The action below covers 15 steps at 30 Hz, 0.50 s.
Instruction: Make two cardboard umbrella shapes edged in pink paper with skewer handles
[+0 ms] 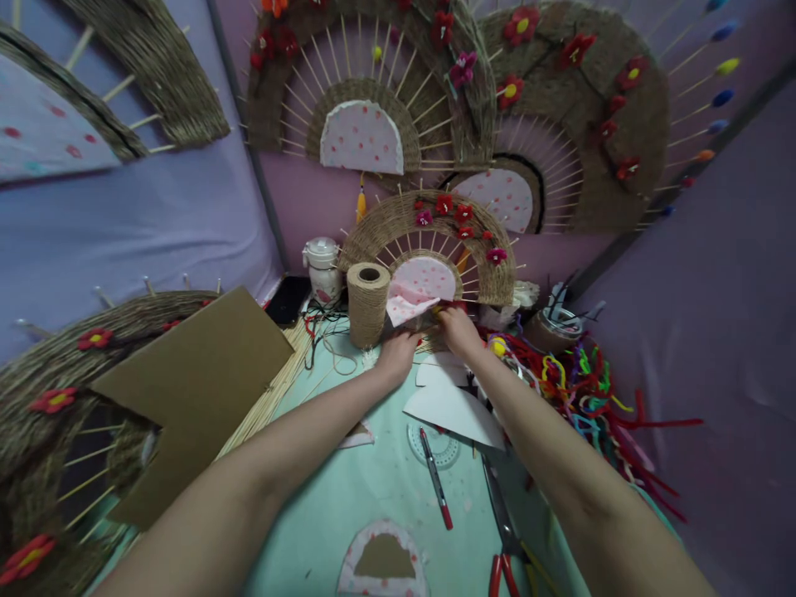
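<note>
Both my arms reach far forward over the mint-green work mat (385, 489). My left hand (396, 355) lies at the foot of the jute twine spool (367, 304), its fingers curled towards a piece of pink dotted fabric (407, 305). My right hand (458, 330) is closed beside it, against the base of a small woven fan-shaped piece (429, 240) with red and pink flowers. What the fingers grip is too small to make out. White paper half-circles (453, 406) lie just under my right wrist.
A red pen (435, 478), red-handled scissors (503, 539) and a fabric-edged cardboard cutout (384, 560) lie near me. Brown cardboard (192, 390) and sticks (267, 398) sit left, coloured pipe cleaners (590, 390) and a tape roll (550, 327) right. Larger woven fans (366, 91) stand behind.
</note>
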Motion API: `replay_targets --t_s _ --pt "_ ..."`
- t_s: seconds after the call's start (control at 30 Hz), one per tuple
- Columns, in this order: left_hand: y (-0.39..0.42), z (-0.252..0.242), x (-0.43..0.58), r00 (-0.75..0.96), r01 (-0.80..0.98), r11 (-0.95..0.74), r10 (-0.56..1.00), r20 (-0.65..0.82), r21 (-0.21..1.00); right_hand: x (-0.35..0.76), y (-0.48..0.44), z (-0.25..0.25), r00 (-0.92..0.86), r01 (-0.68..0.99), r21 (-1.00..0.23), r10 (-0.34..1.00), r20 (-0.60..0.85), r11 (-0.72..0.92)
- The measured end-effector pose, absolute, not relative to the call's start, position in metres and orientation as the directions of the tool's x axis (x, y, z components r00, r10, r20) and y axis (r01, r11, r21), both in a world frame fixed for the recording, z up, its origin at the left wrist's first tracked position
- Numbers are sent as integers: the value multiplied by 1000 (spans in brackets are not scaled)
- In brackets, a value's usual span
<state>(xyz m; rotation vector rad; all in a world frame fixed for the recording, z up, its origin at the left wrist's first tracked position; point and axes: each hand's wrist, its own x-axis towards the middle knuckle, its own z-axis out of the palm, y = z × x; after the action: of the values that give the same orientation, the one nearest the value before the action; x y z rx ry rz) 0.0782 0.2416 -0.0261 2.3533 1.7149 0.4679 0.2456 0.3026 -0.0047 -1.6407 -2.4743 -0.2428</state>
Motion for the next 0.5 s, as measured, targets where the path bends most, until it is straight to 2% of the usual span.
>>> replay_targets --t_s 0.23,0.5 --pt "248 -20 85 304 907 -319 948 97 276 241 309 -17 -596 803 7 803 3 596" --pt "208 -6 51 351 913 -366 930 112 178 240 309 -9 -635 764 59 765 -107 642"
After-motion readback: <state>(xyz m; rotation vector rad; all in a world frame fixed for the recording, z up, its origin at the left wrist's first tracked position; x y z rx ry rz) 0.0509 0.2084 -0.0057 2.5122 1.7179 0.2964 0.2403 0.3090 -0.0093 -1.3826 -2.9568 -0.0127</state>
